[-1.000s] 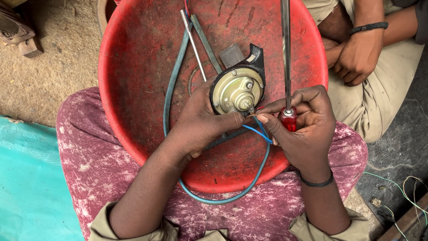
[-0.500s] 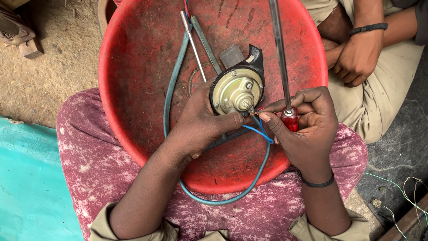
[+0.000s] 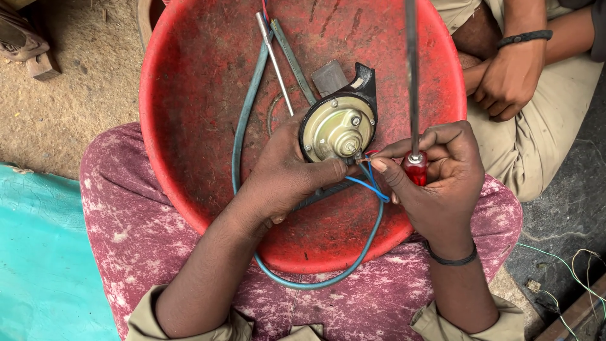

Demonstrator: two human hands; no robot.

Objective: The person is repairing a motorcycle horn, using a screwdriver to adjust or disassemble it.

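left hand (image 3: 284,173) clamped on round metal horn (image 3: 338,129), dull brass disc, black bracket | right hand (image 3: 439,177) at 3 o'clock pinching red-handled screwdriver (image 3: 413,95), shaft upright, fingertips at thin blue wire (image 3: 372,186) | both over scuffed red plastic basin (image 3: 189,126) on lap | teal hose (image 3: 243,120) loops 9 to 6 o'clock | another person's hand (image 3: 511,79) at 2 o'clock

bare basin floor (image 3: 202,126) left, screwdriver shaft (image 3: 411,69) right
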